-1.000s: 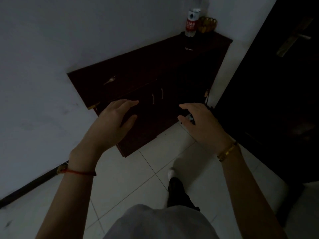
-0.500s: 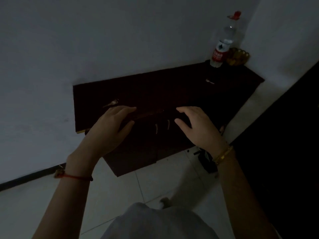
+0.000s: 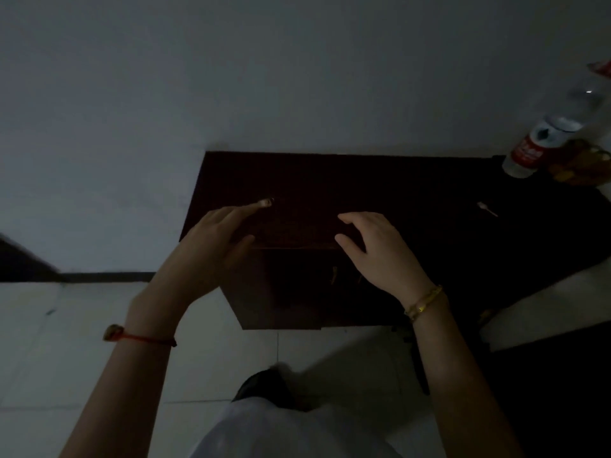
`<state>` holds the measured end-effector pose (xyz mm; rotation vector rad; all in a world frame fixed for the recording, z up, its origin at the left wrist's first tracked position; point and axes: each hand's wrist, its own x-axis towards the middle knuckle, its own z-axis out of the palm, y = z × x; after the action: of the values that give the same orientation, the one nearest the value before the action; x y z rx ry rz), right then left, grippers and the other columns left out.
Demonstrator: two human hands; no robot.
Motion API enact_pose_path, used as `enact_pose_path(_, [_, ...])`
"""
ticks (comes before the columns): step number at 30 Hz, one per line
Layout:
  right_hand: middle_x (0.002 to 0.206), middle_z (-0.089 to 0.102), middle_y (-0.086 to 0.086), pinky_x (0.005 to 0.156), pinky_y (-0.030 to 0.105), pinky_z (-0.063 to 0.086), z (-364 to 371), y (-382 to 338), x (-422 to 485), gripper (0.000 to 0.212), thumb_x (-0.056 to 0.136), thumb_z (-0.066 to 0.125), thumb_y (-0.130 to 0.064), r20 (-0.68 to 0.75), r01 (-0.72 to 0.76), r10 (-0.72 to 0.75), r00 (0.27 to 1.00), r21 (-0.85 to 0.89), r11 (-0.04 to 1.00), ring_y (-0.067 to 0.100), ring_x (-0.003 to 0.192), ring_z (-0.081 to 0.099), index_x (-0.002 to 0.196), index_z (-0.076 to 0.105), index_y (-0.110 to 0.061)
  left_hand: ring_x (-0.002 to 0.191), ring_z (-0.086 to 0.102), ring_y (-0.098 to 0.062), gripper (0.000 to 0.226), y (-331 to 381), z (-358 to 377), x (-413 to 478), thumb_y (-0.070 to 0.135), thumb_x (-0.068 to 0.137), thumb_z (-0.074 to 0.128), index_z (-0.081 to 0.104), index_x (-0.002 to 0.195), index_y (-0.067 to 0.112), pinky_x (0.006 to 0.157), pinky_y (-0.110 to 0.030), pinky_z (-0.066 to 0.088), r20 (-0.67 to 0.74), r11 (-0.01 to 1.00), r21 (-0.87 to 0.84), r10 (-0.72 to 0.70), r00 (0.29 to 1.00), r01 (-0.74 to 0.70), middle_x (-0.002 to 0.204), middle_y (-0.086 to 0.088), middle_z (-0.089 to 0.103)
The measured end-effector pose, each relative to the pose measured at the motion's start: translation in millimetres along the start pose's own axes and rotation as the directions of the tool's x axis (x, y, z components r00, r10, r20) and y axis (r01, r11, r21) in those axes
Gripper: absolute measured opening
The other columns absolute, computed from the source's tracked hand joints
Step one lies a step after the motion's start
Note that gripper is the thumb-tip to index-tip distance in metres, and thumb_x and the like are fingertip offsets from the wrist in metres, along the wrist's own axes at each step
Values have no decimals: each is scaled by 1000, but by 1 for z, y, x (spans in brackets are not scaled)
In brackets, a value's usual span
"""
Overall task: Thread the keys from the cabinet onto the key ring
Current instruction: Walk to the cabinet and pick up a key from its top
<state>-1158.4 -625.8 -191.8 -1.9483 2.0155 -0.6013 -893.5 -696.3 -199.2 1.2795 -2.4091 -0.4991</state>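
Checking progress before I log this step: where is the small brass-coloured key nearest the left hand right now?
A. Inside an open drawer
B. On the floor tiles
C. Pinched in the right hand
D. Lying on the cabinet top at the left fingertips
D: the key lies on the dark cabinet top, right at the fingertips of the open left hand; the right hand is open and empty.

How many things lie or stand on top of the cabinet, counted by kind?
Keys: 2, one at the left fingertips, one farther right
Bottle: 1
Basket: 1
Total: 4
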Motion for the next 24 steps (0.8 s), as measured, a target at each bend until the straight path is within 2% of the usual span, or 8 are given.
enact_pose_path(6, [135, 53, 0, 109, 35, 39, 23, 6, 38, 42, 94, 48, -37, 55, 35, -36, 998, 28, 999, 13, 129, 44, 133, 47, -21, 118, 54, -20, 50, -26, 9, 20, 34, 92, 47, 41, 141, 27, 92, -36, 51, 4, 998, 24, -60, 998, 60, 135, -2, 52])
enact_pose_path(12, [135, 54, -1, 109, 35, 39, 37, 9, 93, 41, 95, 48, -37, 95, 68, -70, 993, 18, 998, 13, 129, 45, 133, 48, -20, 122, 50, -22, 47, -55, 15, 61, 29, 93, 50, 43, 139, 24, 95, -30, 43, -11, 997, 51, -63, 998, 64, 137, -3, 52])
enact_pose_path(18, [130, 57, -1, 107, 33, 41, 44, 7, 158, 39, 95, 48, -35, 74, 106, -106, 992, 7, 994, 14, 125, 48, 131, 50, -18, 127, 48, -24, 46, -79, 11, 109, 26, 95, 50, 45, 141, 19, 102, -36, 43, -7, 996, 74, -55, 998, 55, 140, -5, 51])
enact_pose_path(24, [128, 59, 1, 105, 36, 44, 61, 3, 200, 37, 95, 49, -32, 74, 107, -107, 992, 1, 994, 16, 124, 50, 129, 52, -16, 125, 51, -25, 45, -102, 15, 139, 25, 95, 51, 47, 139, 19, 100, -40, 44, 12, 988, 143, -55, 998, 52, 138, -5, 54])
